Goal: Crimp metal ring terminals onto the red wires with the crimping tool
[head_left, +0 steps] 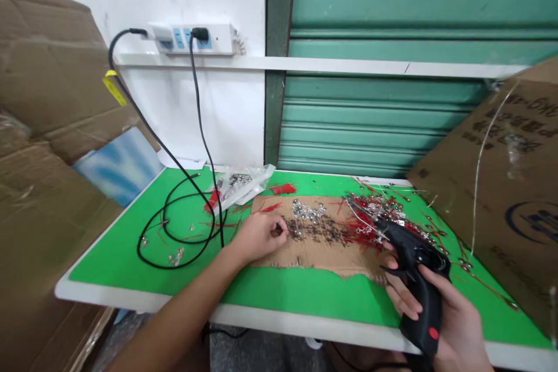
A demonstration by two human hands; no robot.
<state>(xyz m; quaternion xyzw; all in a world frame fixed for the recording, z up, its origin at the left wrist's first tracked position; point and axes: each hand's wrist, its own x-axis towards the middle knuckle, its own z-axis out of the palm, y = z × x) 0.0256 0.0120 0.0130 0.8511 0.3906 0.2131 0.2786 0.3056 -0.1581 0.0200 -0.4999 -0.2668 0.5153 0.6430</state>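
My right hand [457, 319] is wrapped round the handle of a black soldering gun [414, 250], whose thin metal tip points left over a pile of red wires [364, 226] with small silvery metal parts. My left hand [259, 237] is closed in a pinch over the left part of a brown cardboard sheet [322, 257]. What its fingertips hold is too small to make out. Just beyond them lies a cluster of small silvery metal pieces [307, 210]. Dark scorch marks [320, 229] cover the middle of the sheet.
The green tabletop [270, 288] bears a clear plastic bag [244, 183] of metal parts and a looped black cable [150, 264]. Two plugs sit in a white power strip [222, 40]. Large cardboard boxes stand left [43, 215] and right [501, 186].
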